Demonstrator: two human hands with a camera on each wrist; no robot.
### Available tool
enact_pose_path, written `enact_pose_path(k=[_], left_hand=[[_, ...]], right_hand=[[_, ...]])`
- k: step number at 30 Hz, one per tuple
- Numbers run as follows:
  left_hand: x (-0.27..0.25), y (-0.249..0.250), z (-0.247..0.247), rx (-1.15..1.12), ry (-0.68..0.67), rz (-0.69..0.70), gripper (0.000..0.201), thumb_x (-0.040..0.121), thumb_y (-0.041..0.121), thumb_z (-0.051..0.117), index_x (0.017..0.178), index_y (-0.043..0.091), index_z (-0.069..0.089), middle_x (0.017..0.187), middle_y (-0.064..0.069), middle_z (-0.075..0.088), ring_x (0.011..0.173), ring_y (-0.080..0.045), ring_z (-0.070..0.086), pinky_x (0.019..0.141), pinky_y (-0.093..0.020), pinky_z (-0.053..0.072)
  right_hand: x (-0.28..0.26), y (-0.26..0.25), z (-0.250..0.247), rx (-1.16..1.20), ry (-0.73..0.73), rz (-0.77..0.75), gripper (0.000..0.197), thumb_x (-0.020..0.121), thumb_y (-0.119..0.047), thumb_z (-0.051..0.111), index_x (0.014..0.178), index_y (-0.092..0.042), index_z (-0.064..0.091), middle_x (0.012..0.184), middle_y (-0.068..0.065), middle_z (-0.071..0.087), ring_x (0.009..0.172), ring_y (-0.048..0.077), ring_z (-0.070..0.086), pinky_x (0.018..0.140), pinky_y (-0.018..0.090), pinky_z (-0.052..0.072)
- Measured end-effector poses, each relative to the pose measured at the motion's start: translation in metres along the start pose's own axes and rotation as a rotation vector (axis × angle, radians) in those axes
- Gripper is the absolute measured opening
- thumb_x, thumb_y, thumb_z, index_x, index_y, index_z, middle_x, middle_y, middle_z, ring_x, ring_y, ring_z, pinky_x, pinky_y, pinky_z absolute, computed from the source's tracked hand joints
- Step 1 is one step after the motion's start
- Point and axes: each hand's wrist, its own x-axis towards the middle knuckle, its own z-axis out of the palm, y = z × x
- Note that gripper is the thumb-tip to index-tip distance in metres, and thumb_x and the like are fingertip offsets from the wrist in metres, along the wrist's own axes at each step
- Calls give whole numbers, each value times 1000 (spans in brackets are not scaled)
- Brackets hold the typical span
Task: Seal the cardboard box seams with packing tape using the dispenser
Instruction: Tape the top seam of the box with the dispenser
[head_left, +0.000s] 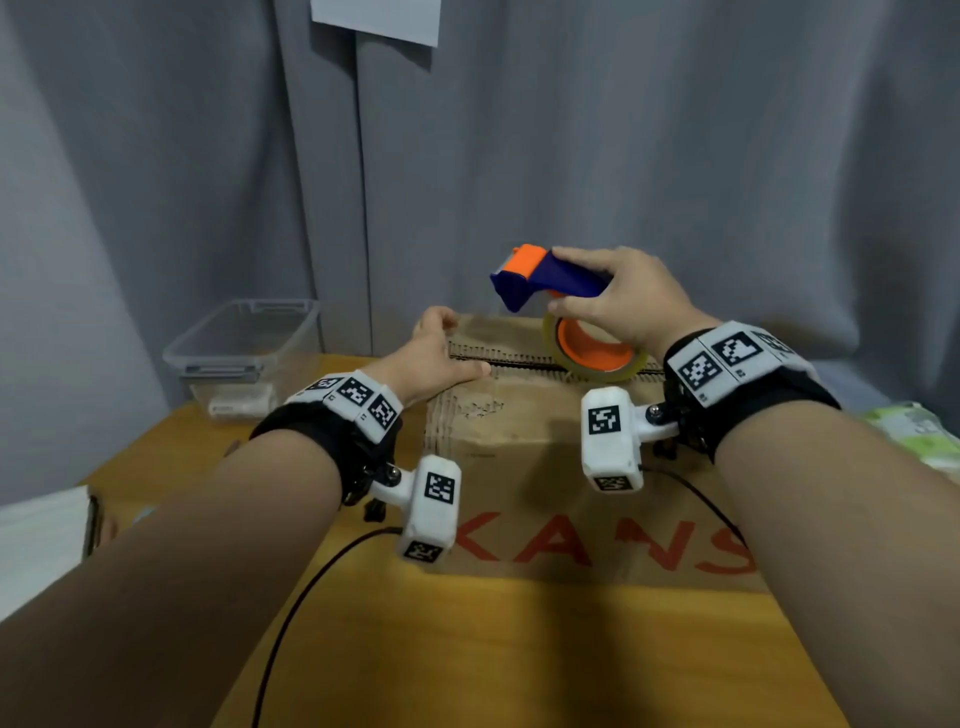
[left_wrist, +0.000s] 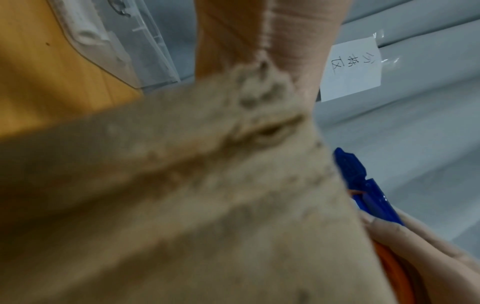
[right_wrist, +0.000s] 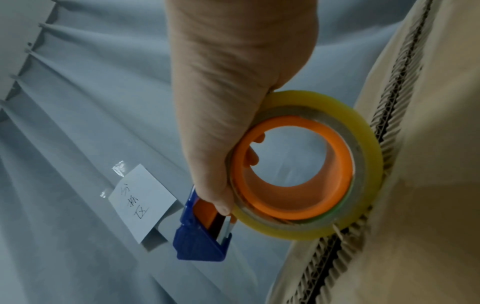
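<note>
Nearest me, low in the head view, the yellow table (head_left: 519, 649) fills the bottom of the frame, with the cardboard box (head_left: 545, 457) sitting on it at centre, red lettering on its near face. My left hand (head_left: 436, 353), left of centre, rests on the box top beside the open seam (head_left: 519, 362), thumb stretched along the flap edge and the other fingers loosely curled around nothing; I judge it is there to hold the flaps flat and keep the box from sliding. Right of centre, my right hand (head_left: 618, 296) is wrapped around the blue handle of the tape dispenser (head_left: 545, 278), thumb against the roll. The tape roll (head_left: 592, 353) touches or nearly touches the seam, while the blade end points away toward the curtain, so I judge that no tape is laid yet. Farther off, at middle left, a clear plastic bin (head_left: 244, 348) stands on the table's far corner. Behind everything hangs the grey curtain (head_left: 675, 156), with a paper note (head_left: 376, 21) at top centre.
</note>
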Motion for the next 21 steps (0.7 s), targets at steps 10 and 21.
enact_pose_path(k=[10,21], left_hand=[[-64,37,20,77,82,45,81,79,25,74,138,9,21,141,-6,24,122,-14,35,98,-21,30],[-57,54,-23,-114,428,26,18,92,27,57,97,10,57,87,0,58,85,-16,53,76,-27,41]], right_hand=[[-60,-1,-35,-26,36,-4,62,70,-46,72,129,-44,53,118,-8,62,108,14,57,95,38,47],[-61,8,-51,-127,-53,-100,74,76,-54,67,142,-45,33,99,4,53,92,18,51,85,31,41]])
